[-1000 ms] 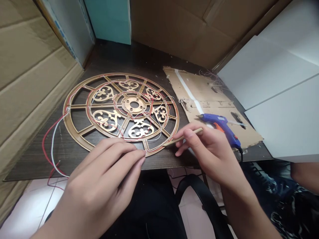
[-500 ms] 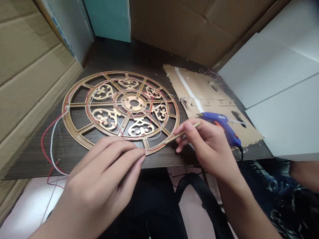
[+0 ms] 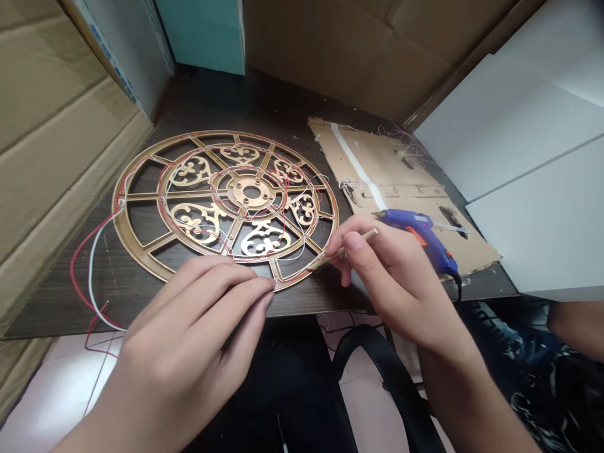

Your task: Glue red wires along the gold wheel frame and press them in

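Note:
A round gold ornamental frame point(image 3: 141, 248) with scroll cut-outs lies flat on the dark wooden table point(image 3: 61, 296). Thin red and white wires point(image 3: 89, 277) run over it and trail off its left side. My left hand point(image 3: 189, 340) rests at the frame's near rim, fingers stretched and close together, fingertips pressing on the rim. My right hand point(image 3: 391, 277) pinches a thin wooden stick point(image 3: 365, 238), its tip touching the rim at the lower right.
A blue hot glue gun point(image 3: 418, 228) lies on a torn cardboard sheet point(image 3: 377, 170) just behind my right hand. Cardboard boxes wall the left and back. White boards stand on the right. A black chair edge shows below the table.
My right hand and the stick have shifted slightly left and up along the rim. The left hand has stayed in place. The view has tilted a little.

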The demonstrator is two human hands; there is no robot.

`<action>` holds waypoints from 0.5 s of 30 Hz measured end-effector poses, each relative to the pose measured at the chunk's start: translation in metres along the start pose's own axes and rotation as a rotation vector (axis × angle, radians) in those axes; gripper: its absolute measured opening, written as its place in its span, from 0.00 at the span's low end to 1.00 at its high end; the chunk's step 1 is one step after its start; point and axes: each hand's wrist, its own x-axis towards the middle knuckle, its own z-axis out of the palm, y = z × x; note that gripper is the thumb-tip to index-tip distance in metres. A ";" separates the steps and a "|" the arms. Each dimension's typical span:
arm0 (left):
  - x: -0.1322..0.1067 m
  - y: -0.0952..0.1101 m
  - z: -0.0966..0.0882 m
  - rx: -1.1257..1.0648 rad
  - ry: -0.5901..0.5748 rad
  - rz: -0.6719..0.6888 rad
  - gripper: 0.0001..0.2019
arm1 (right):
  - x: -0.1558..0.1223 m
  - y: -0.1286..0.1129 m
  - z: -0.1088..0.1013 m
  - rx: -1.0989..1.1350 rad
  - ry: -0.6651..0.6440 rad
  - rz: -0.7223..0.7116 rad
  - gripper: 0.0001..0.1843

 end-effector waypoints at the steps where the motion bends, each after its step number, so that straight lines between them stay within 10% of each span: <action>1: 0.000 0.000 0.000 -0.001 -0.005 -0.003 0.14 | -0.001 0.000 0.000 0.001 0.008 -0.004 0.17; 15: 0.003 0.004 -0.001 0.010 -0.017 -0.010 0.13 | -0.009 0.013 0.021 0.355 0.271 0.114 0.15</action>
